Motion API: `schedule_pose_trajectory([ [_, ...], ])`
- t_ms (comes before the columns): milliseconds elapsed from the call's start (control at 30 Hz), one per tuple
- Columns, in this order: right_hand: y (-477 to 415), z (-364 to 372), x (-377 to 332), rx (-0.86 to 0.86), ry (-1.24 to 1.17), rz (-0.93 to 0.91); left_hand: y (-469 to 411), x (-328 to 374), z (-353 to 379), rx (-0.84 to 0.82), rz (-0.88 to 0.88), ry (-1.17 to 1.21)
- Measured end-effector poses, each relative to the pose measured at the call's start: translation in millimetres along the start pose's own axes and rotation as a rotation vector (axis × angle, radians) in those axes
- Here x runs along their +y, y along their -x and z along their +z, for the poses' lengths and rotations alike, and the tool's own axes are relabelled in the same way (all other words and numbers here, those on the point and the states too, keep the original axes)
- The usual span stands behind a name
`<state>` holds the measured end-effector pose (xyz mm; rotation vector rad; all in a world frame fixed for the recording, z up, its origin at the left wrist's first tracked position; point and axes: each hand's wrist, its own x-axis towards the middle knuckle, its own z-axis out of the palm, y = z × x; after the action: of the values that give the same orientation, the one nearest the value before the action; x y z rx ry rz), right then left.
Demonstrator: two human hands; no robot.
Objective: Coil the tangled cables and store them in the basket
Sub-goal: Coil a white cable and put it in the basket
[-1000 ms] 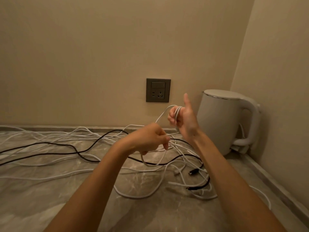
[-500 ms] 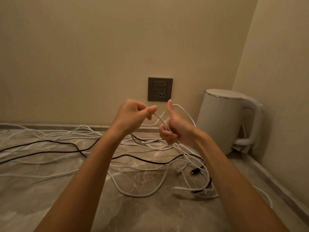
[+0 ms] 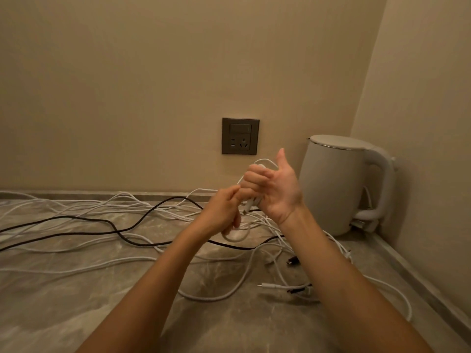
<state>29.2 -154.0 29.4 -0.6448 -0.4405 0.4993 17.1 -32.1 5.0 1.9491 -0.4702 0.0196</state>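
1. Curling round a small coil of white cable (image 3: 251, 203), the right grip (image 3: 274, 191) is clamped on it, thumb raised, above the counter (image 3: 76, 301).
2. The left grip (image 3: 221, 212) pinches the same cable just beside it.
3. Loose cables (image 3: 216, 299) sprawl across the counter.
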Motion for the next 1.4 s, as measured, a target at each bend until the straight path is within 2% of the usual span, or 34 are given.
schedule_pose_trajectory([
  [200,-0.2,0.6,0.9,0.153,-0.151,-0.173,4.3,5.5,5.7,-0.253,-0.127,0.017],
  [400,0.0,2.2,1.0,0.288,-0.060,-0.329,9.6,11.1,-0.6,-0.539,-0.198,-0.100],
  [533,-3.0,9.1,5.3,0.367,0.253,-0.349,9.9,18.3,-11.3,-0.507,-0.149,-0.238],
  [700,-4.9,-1.8,4.2,0.549,0.704,-0.406,8.3,25.6,-21.0,-0.315,-0.172,-0.319],
  [833,-0.1,-11.9,-2.0,0.653,0.998,-0.245,6.0,24.6,-27.2,-0.171,-0.154,-0.270],
  [967,0.1,-6.8,-0.6,0.568,1.226,-0.008,3.6,22.1,-31.4,-0.040,-0.042,-0.295],
  [1067,-0.3,-5.3,0.3,0.445,1.276,0.208,2.6,21.5,-35.7,0.021,0.077,-0.355],
  [1200,3.5,-8.0,-3.0,0.230,1.118,0.413,1.3,17.7,-40.5,0.080,0.201,-0.427],
  [1400,9.0,-4.1,-8.8,-0.076,0.698,0.460,2.7,15.2,-39.5,0.148,0.314,-0.375],
])
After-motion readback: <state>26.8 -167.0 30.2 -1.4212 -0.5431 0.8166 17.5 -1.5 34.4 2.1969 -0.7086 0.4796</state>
